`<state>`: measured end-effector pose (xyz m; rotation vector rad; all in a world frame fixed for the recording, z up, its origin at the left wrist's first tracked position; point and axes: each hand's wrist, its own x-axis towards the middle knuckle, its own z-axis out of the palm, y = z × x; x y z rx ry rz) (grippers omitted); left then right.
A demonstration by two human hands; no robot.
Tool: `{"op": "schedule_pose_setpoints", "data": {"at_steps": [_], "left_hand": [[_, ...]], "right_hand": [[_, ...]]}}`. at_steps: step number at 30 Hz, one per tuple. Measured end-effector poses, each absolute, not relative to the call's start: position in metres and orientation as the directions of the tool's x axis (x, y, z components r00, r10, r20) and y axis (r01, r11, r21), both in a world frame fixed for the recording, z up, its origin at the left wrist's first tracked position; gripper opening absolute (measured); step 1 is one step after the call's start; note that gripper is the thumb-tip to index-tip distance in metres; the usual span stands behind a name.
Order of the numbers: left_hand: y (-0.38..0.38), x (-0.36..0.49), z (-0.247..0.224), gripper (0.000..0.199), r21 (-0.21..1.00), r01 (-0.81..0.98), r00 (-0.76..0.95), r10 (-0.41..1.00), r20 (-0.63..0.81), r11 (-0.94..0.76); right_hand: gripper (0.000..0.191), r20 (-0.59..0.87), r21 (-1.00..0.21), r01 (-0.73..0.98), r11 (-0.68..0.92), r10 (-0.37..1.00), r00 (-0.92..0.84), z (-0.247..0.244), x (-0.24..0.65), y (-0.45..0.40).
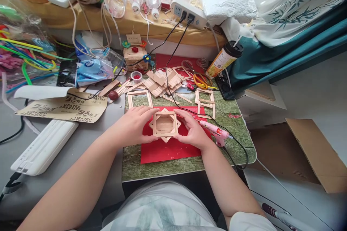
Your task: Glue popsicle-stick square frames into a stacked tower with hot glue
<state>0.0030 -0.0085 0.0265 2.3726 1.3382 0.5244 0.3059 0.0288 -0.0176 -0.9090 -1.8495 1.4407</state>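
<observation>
In the head view, a small box of stacked craft-stick squares (165, 135) sits on a red sheet (170, 153). The top square is turned against the ones beneath, so their corners stick out as a star. My left hand (137, 124) grips its left side between thumb and fingers. On the right side, my right hand (193, 130) holds it the same way. Close to my right hand lies a pink glue gun (217, 132). Loose craft-stick squares (140, 93) and joined frames (205, 101) rest behind my hands.
A pile of craft sticks (165, 81), orange-handled scissors (202, 81) and a lidded drink cup (225, 59) stand at the back. Black cables (176, 52) run down from a power strip (189, 12). Sandpaper (65, 106) and a white device (45, 148) lie left.
</observation>
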Motion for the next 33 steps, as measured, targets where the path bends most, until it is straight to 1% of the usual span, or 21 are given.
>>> {"op": "schedule_pose_setpoints", "data": {"at_steps": [8, 12, 15, 22, 28, 33], "left_hand": [[-0.009, 0.004, 0.024, 0.086, 0.465, 0.742, 0.486, 0.865, 0.123, -0.483], [-0.008, 0.004, 0.026, 0.079, 0.468, 0.739, 0.500, 0.860, 0.102, -0.485], [-0.007, 0.004, 0.028, 0.075, 0.461, 0.741, 0.507, 0.857, 0.093, -0.488], [-0.005, 0.003, 0.024, 0.079, 0.455, 0.744, 0.503, 0.858, 0.099, -0.489], [-0.005, 0.004, 0.024, 0.079, 0.434, 0.744, 0.520, 0.848, 0.100, -0.508], [-0.005, 0.004, 0.025, 0.079, 0.413, 0.753, 0.524, 0.846, 0.098, -0.513]], "right_hand": [[0.094, 0.027, -0.968, 0.187, 0.167, 0.812, -0.584, -0.020, 0.311, 0.030], [0.096, 0.015, -0.967, 0.193, 0.164, 0.799, -0.601, -0.019, 0.313, 0.032], [0.094, 0.016, -0.977, 0.161, 0.142, 0.796, -0.605, -0.019, 0.313, 0.034], [0.100, 0.036, -0.997, 0.038, 0.072, 0.806, -0.590, -0.026, 0.312, 0.033], [0.100, 0.053, -0.975, 0.153, 0.164, 0.831, -0.554, -0.022, 0.316, 0.031], [0.102, 0.053, -0.971, 0.163, 0.175, 0.823, -0.566, -0.020, 0.317, 0.029]]}}
